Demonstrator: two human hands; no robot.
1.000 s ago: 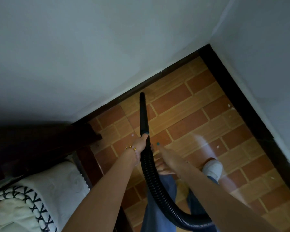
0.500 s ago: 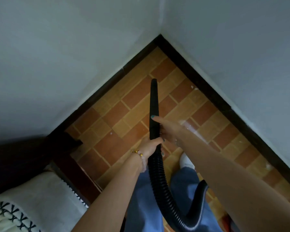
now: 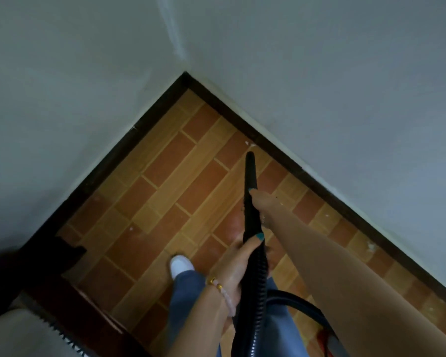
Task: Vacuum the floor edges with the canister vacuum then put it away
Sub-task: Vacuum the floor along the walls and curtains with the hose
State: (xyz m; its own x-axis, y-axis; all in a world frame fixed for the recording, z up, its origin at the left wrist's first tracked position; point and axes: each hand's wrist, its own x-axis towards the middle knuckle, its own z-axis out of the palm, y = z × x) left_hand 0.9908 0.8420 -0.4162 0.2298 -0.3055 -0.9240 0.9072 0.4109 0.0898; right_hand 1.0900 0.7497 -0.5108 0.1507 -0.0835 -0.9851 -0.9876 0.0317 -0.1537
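Holds the black hose [image 3: 255,274] in the left grip [image 3: 238,264], clasps the nozzle [image 3: 251,173] with the right grip [image 3: 262,203], points its tip near the baseboard [image 3: 294,167].

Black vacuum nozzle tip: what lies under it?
Orange brick-patterned tile floor, with white crumbs just beyond the black vacuum nozzle, near the dark skirting board. Whatever sits directly beneath the tip is covered.

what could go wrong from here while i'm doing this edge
1. The nozzle tip sits just short of the white crumbs by the baseboard; a push at this angle might scatter them or scrape the trim.
2. The hose loops low by your legs; a step back could snag it and jerk it out of the left hand and right hand.
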